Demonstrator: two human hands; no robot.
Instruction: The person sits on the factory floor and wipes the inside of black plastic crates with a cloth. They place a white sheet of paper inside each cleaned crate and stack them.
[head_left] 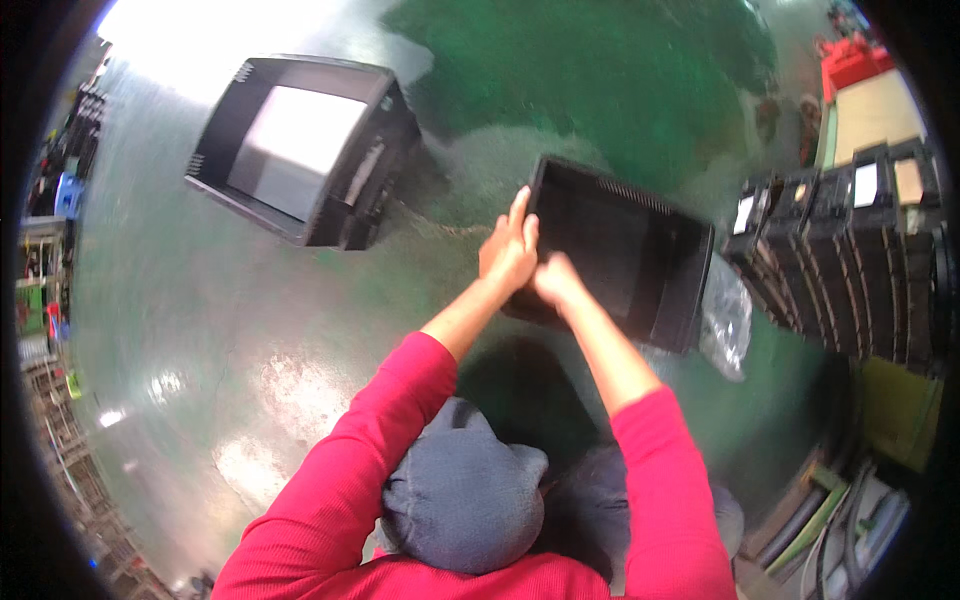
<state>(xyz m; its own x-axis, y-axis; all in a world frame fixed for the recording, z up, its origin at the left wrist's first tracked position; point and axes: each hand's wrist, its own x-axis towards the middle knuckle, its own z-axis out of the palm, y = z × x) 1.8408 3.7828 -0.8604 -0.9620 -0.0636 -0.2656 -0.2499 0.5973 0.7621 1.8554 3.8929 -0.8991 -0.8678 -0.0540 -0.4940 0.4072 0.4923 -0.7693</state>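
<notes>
A black plastic crate [680, 262] sits tilted on the floor in front of me, its open top facing up. My left hand [508, 252] lies along the crate's left side, fingers stretched and apart against the rim. Close beside it, at the near left corner of the crate, my right hand [557, 283] is closed and slightly blurred. Whatever its fingers hold, if anything, is hidden. The inside of the crate is dark.
Another black crate [385, 185] with a pale sheet [300, 135] inside stands at the left. Clear plastic film [727, 318] lies against the near crate's right side. Stacked black crates [840, 250] rise at the right, and shelving [50, 330] lines the far left.
</notes>
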